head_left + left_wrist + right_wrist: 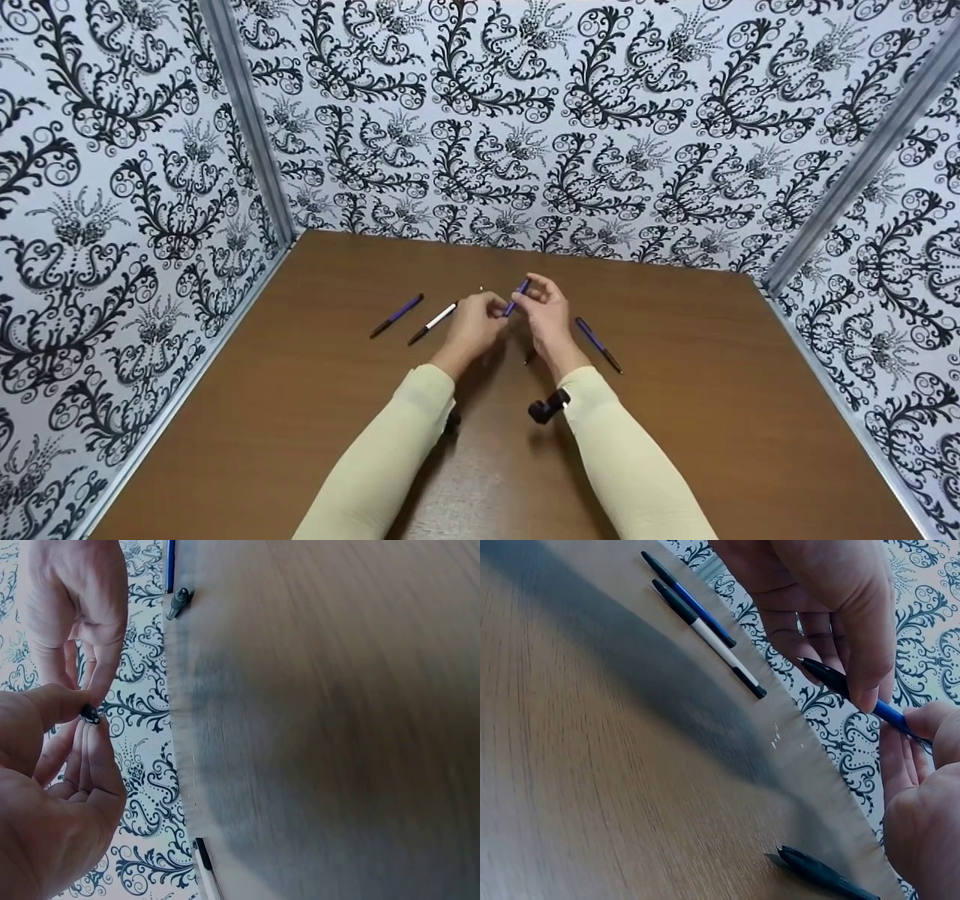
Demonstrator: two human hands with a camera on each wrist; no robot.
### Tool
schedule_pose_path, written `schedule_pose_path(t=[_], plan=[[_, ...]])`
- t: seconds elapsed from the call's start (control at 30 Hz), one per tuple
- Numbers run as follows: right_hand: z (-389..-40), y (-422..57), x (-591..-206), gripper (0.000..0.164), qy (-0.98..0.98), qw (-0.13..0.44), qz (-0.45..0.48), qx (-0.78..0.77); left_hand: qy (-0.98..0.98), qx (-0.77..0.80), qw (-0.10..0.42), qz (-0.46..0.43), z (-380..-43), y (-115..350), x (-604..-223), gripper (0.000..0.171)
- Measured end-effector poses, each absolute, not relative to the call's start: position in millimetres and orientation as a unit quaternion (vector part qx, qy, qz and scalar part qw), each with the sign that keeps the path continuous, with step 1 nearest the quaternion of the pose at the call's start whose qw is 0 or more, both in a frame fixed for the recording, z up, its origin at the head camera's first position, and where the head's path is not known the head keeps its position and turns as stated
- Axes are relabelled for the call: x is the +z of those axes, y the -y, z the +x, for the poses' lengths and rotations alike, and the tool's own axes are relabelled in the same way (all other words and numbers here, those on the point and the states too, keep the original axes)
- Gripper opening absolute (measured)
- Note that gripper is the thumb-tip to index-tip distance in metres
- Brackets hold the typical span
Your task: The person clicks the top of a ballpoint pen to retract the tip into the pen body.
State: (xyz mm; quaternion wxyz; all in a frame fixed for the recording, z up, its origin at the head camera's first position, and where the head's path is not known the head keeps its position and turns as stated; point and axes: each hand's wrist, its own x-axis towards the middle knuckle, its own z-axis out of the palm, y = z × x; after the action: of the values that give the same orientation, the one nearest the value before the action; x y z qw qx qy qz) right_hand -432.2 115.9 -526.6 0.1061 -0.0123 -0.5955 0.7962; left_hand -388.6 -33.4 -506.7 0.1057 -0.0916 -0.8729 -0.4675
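Note:
Both hands hold one blue pen (pixel 512 304) with a black front end, raised over the table. The left hand (pixel 476 322) pinches the pen's black front part (pixel 825 675) between thumb and fingers. Its tip points out past that hand. On the blue barrel, near the other end, the right hand (pixel 549 319) grips with thumb and fingers. In the left wrist view only the dark tip (pixel 90 714) shows at the left fingertips. Just left of the left hand lies a white pen (pixel 433 324) with black ends.
Another blue pen (pixel 397 315) lies left of the white one. Right of the right hand is a blue pen (pixel 598 345). A dark pen tip (pixel 529 358) shows partly under the right wrist. Patterned walls (pixel 487 150) border the wooden table (pixel 675 420).

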Motion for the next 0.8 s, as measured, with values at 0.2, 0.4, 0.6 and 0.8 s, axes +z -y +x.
schedule_pose_path(t=[0.2,0.4,0.6,0.8], plan=[[-432.2,-116.0,-524.8,0.047,0.604,0.107,-0.018,0.789,0.871,-0.471,0.105,-0.091,-387.7,32.9,-506.4,0.013],[-432.0,-116.0,-524.2,0.047,0.604,0.109,-0.016,0.79,0.867,-0.478,0.108,-0.091,-387.8,32.7,-506.6,0.013],[-432.0,-115.9,-525.7,0.044,0.598,0.111,-0.013,0.794,0.866,-0.479,0.105,-0.093,-388.4,32.6,-508.1,0.013],[-431.0,-115.4,-525.8,0.043,0.586,0.111,-0.007,0.802,0.876,-0.454,0.121,-0.108,-388.7,33.2,-507.7,0.012]])
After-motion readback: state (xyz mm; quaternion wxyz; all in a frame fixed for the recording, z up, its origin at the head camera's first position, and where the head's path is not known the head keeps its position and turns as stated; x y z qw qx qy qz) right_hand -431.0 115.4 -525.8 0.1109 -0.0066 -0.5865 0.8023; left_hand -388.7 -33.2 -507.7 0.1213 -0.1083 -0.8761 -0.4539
